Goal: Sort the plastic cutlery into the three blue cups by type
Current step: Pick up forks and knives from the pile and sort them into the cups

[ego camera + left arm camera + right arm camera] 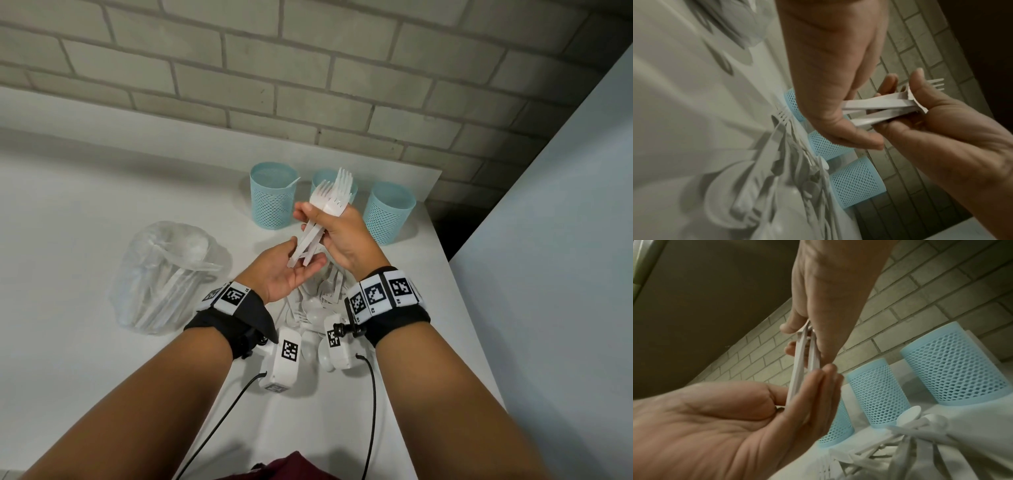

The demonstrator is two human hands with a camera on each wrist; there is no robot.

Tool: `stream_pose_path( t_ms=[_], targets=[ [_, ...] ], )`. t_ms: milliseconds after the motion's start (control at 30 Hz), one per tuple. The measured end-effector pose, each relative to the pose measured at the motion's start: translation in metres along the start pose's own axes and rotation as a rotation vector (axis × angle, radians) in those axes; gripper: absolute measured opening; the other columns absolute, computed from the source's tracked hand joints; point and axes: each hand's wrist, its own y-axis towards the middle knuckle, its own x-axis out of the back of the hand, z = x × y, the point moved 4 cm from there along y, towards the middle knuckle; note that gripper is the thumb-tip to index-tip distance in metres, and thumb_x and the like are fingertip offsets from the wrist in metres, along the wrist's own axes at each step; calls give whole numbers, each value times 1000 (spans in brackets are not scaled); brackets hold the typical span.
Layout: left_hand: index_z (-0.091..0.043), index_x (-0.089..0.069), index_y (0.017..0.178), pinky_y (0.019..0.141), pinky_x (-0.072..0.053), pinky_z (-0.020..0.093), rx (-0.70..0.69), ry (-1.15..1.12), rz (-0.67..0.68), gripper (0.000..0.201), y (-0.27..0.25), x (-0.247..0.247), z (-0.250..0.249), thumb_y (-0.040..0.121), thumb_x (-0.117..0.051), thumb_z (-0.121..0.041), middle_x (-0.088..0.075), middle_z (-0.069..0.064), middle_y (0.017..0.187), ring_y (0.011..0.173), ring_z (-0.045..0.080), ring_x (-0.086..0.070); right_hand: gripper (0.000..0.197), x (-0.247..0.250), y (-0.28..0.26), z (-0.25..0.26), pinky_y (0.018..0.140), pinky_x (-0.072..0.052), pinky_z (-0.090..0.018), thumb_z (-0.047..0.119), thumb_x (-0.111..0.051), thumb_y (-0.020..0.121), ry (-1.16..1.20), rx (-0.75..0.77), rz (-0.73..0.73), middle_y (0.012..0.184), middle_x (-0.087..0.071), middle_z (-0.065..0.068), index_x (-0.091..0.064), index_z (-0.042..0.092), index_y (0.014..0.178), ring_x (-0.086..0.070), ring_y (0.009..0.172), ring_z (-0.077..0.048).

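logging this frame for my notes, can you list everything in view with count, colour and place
cups: three, light blue mesh, in a row at the back of the table
forks: a few, white, bunched in the right hand, tines up
loose cutlery: a pile, white, on the table under the hands
bag of cutlery: one, clear plastic, on the table at left
table: one, white, against a brick wall
right hand: grips the forks
left hand: open, fingers touching the fork handles
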Motion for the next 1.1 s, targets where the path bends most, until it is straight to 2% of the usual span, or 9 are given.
stream_pose_path(
  t_ms=[133, 300, 400, 500, 633, 733, 833, 967, 1100],
  targets=[
    [-2, -60, 100, 63, -60, 30, -44, -40, -20, 23, 2, 2, -2, 99, -46, -20, -68, 14, 62, 59, 22, -70, 39, -4, 0, 4, 64, -55, -21, -3, -64, 82, -45, -8, -10, 98, -66, -10, -51, 6, 119, -67, 83, -14],
    [-1, -62, 99, 64, -59, 27, -60, -34, -32, 25, 5, 3, -1, 98, -48, -23, -65, 15, 75, 61, 18, -68, 61, 0, 4, -2, 63, -54, -22, -3, -68, 79, -52, 5, -113, 104, -63, -11, -40, 1, 133, -64, 89, -17],
    [-4, -61, 106, 62, -58, 23, -75, -31, -30, 24, 6, 4, -3, 96, -51, -23, -68, 12, 76, 64, 16, -67, 52, 5, 4, -3, 69, -57, -24, -5, -63, 82, -44, 5, -94, 100, -65, -14, -43, -3, 130, -69, 78, -13],
    [-4, -58, 100, 49, -55, 17, -71, -26, -110, 22, 7, 7, -3, 98, -48, -23, -64, 13, 78, 51, 12, -63, 38, 10, 6, 1, 77, -55, -26, -5, -60, 84, 18, 31, -94, 99, -65, -11, -49, 5, 119, -68, 77, -11],
    [-10, -59, 97, 37, -39, 10, -75, 68, -169, 21, 8, 6, -2, 98, -47, -27, -57, 7, 74, 41, 4, -47, 34, 7, 5, -3, 78, -56, -28, -3, -59, 86, -56, -35, -30, 90, -70, -8, -51, -1, 119, -70, 77, -13],
    [-13, -62, 98, 38, -34, 9, -97, 200, -151, 33, 8, 0, -4, 97, -44, -40, -56, 2, 68, 45, 2, -42, 11, 7, 3, -8, 75, -57, -27, 2, -58, 88, -175, -73, -26, 86, -67, -9, -57, 7, 99, -69, 71, -11],
    [-14, -60, 96, 36, -32, 10, -86, 266, -132, 39, 8, -2, -5, 97, -38, -46, -56, 0, 63, 42, 2, -40, 3, 8, 8, -2, 66, -58, -24, 5, -58, 90, -267, -104, -26, 81, -67, -10, -59, 8, 88, -70, 64, -10],
    [-12, -58, 96, 38, -34, 11, -122, 356, -159, 34, 7, -6, -9, 100, -35, -37, -59, 0, 68, 46, 3, -41, 3, 16, 28, 22, 60, -59, -24, 7, -58, 90, -305, -161, -112, 70, -70, -5, -58, 5, 93, -69, 59, -10],
    [-14, -59, 83, 51, -36, 14, -209, 524, -199, 22, 6, -4, -20, 98, -46, -23, -58, -1, 71, 57, 6, -46, 10, 27, 56, 63, 69, -59, -26, 6, -59, 90, -218, 77, -343, 81, -67, -8, -57, 4, 100, -68, 68, -13]
  ],
)
